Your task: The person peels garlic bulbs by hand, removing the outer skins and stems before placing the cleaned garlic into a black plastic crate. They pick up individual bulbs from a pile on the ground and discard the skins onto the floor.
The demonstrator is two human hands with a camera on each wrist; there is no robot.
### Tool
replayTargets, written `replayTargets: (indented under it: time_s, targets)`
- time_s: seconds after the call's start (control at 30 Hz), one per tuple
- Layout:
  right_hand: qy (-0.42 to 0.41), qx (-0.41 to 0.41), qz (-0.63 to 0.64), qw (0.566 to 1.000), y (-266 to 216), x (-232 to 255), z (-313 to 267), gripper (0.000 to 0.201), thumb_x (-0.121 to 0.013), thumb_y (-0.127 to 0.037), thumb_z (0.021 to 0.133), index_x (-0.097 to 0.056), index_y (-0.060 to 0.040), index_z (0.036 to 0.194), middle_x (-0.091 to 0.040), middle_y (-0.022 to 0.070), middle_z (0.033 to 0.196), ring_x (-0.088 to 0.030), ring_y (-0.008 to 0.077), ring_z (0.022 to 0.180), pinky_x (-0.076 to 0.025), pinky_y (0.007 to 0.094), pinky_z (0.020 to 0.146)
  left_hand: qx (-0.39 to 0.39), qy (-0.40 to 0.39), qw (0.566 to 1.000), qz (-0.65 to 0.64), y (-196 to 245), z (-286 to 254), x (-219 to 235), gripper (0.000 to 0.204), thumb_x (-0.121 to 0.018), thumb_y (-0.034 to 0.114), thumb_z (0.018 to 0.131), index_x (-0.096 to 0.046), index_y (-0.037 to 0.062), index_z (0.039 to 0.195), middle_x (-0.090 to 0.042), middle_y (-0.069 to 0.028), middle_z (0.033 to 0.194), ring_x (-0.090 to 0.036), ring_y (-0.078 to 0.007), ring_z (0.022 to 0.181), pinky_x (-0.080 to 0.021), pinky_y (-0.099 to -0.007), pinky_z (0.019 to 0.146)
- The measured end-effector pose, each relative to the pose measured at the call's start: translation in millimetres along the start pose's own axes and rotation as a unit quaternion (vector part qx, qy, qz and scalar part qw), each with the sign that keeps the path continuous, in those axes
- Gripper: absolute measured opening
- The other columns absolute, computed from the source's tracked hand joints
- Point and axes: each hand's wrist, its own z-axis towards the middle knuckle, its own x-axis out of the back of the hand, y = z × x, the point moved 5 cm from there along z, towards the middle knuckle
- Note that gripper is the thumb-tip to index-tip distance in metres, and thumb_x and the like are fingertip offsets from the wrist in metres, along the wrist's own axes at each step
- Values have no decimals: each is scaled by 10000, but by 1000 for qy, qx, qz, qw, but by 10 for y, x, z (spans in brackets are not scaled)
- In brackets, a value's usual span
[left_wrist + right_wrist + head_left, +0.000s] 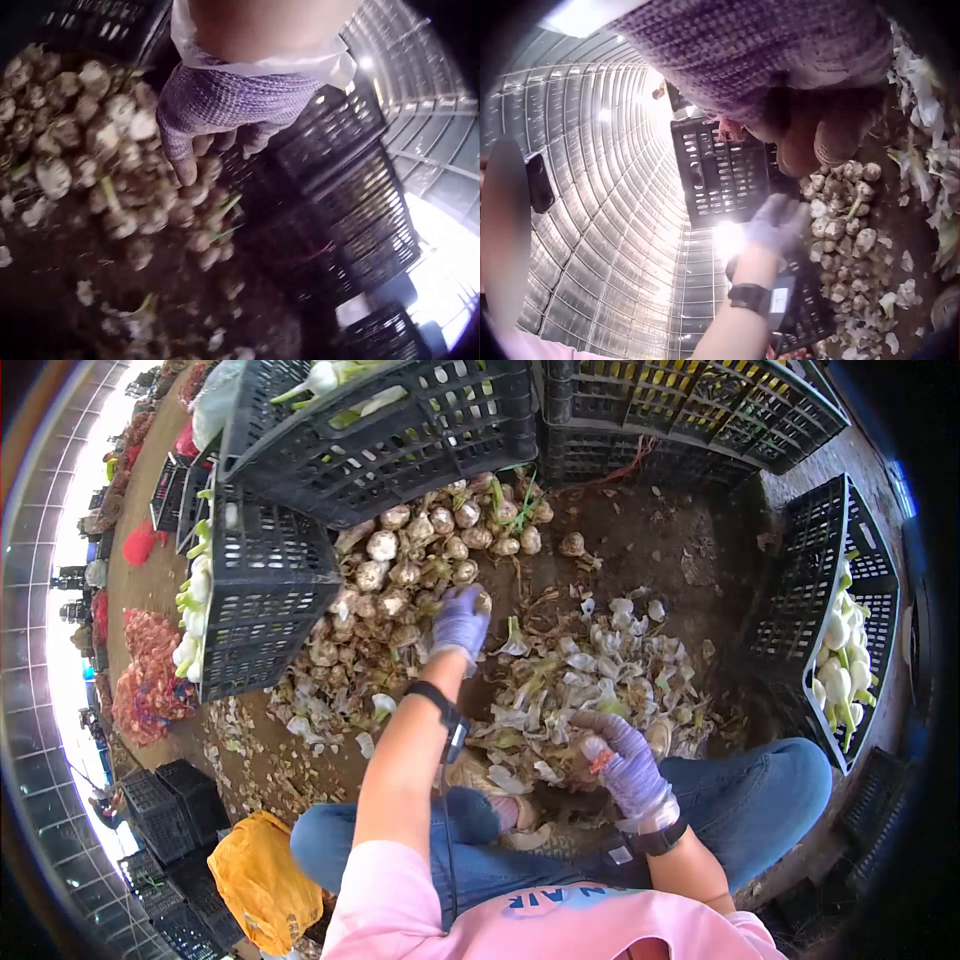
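Observation:
My left hand [460, 625], in a purple knit glove under a clear plastic cover, reaches over the heap of garlic bulbs [405, 575]. One bulb [483, 603] shows right at its fingers. In the left wrist view the fingers [180, 154] hang loosely bent above the bulbs, with none enclosed. My right hand [630, 765], gloved alike, stays near my knees over the peelings. Its fingers curl round a small thing with a ragged red part [601, 762], also seen as a red tuft [731, 129] in the right wrist view. The rest of that thing is hidden.
Pale garlic skins and stalks [590, 670] cover the ground before my legs. Black crates [400, 445] stand behind and left of the heap. At the right, another black crate [790, 600] holds trimmed white garlic [843, 660]. A yellow sack [265, 880] lies at the lower left.

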Motion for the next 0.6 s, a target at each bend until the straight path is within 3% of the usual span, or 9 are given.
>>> replayTargets:
  time_s: [0.07, 0.17, 0.27, 0.33, 0.37, 0.4, 0.43, 0.53, 0.6]
  targets:
    - [7, -24, 2, 1000, -36, -20, 37, 283, -554, -108, 885, -550, -2, 1147, -592, 62, 1031, -521, 108, 943, -422, 248, 835, -9, -80, 970, 229, 115, 75, -256, 492, -626, 148, 771, -479, 139, 1240, -502, -162, 1218, -474, -346, 1149, -437, -418, 922]
    - [-2, -11, -75, 997, -75, -12, 72, 299, -590, -110, 864, -550, 10, 1135, -594, 58, 1012, -524, 106, 920, -428, 249, 821, 7, -106, 942, 318, 53, 238, -453, 561, -625, 153, 756, -424, 155, 1281, -474, -163, 1239, -455, -352, 1160, -443, -431, 908]
    - [-2, -6, -47, 999, -87, -25, 35, 295, -605, -107, 853, -558, 11, 1119, -596, 49, 985, -527, 102, 886, -432, 243, 798, 2, -90, 960, 264, 173, 129, -246, 546, -615, 152, 767, -423, 164, 1277, -479, -179, 1236, -472, -348, 1144, -453, -432, 897]
    - [-6, 3, -37, 999, -120, -38, 1, 304, -617, -107, 846, -559, 13, 1119, -598, 43, 961, -528, 96, 857, -436, 239, 780, -12, -41, 975, 219, 336, -119, -32, 462, -606, 94, 762, -473, 95, 1205, -537, -117, 1154, -514, -269, 1103, -469, -363, 881]
    - [-10, -1, -45, 999, -150, -60, -33, 314, -618, -110, 847, -555, 12, 1130, -598, 43, 959, -528, 94, 854, -439, 238, 772, -21, -48, 997, -57, 373, -230, 3, 517, -646, 75, 729, -468, 83, 1214, -541, -101, 1142, -516, -242, 1092, -465, -348, 886]
    - [-13, -5, -54, 998, -169, -83, -80, 324, -618, -113, 849, -551, 11, 1140, -597, 44, 956, -529, 92, 851, -441, 236, 765, -29, -54, 942, -330, 418, -354, 51, 574, -686, 55, 695, -462, 71, 1223, -546, -86, 1131, -517, -215, 1081, -462, -333, 891]
    - [-12, 79, -82, 993, -246, -120, -139, 336, -602, -117, 860, -540, 7, 1166, -597, 53, 985, -534, 92, 851, -448, 235, 761, -36, -57, 943, -327, 517, -523, 173, 574, -686, 55, 695, -462, 71, 1223, -546, -86, 1131, -517, -215, 1081, -462, -333, 891]
    - [-9, 194, -82, 978, -286, -154, -244, 355, -594, -109, 859, -527, 5, 1188, -595, 64, 1031, -538, 99, 887, -448, 239, 781, -13, -183, 766, -616, 1179, -1309, 762, 730, -766, 33, 629, -395, 18, 1257, -532, -78, 1079, -545, -198, 1017, -508, -326, 825]
    - [-3, 195, -92, 977, -328, -183, -370, 360, -584, -133, 865, -519, 15, 1187, -589, 72, 1072, -535, 108, 940, -441, 252, 819, -6, -204, 724, -659, 1365, -1743, 920, 779, -799, 49, 592, -399, 29, 1260, -548, -73, 1078, -540, -200, 1042, -488, -321, 863]
